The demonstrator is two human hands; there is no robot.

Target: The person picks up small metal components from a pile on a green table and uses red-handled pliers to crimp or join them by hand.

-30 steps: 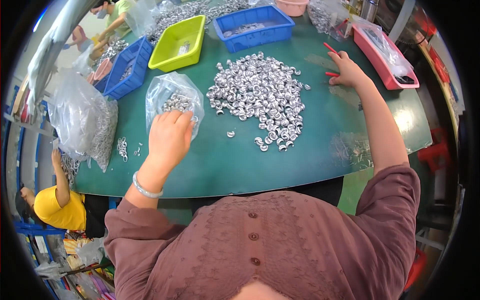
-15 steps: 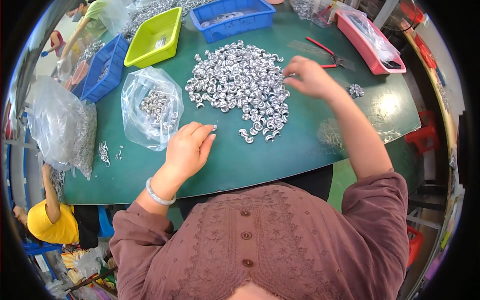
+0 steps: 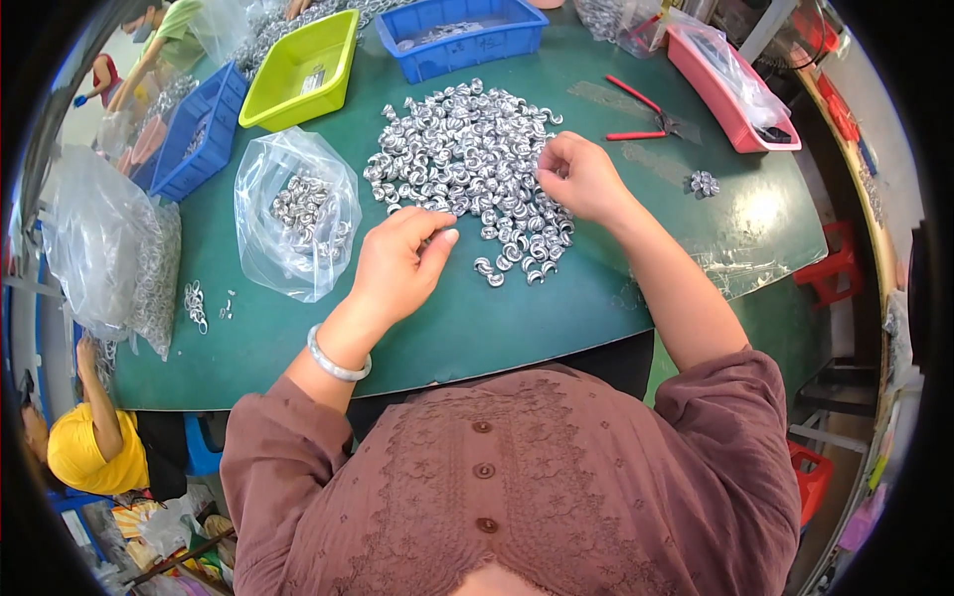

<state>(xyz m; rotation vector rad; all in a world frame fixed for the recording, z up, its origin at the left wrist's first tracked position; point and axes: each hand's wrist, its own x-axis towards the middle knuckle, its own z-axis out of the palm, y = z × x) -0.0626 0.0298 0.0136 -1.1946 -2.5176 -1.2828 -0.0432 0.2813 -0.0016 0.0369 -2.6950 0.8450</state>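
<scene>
A heap of small silvery curved metal pieces (image 3: pixel 467 149) lies in the middle of the green table. At its lower left edge is my left hand (image 3: pixel 402 260), wearing a pale bangle; its fingers reach forward and the thumb stands a little apart, with nothing visible between them. My right hand (image 3: pixel 584 179) is over the heap's right side, fingers curled in and thumb against them. Whatever those fingers pinch, if anything, is hidden. Left of my left hand, an open clear plastic bag (image 3: pixel 260 248) contains more silvery pieces.
Red-handled pliers (image 3: pixel 646 111) and a small metal cluster (image 3: pixel 705 183) lie on the right. A pink tray (image 3: pixel 730 104), a blue bin (image 3: pixel 467 62) and a lime-green bin (image 3: pixel 298 99) line the back. A full plastic bag (image 3: pixel 109 248) stands left, near a person in yellow (image 3: pixel 87 452).
My left hand has moved right and forward to the heap's edge. My right hand has come left and slightly nearer, away from the pliers, and its fingers have curled in.
</scene>
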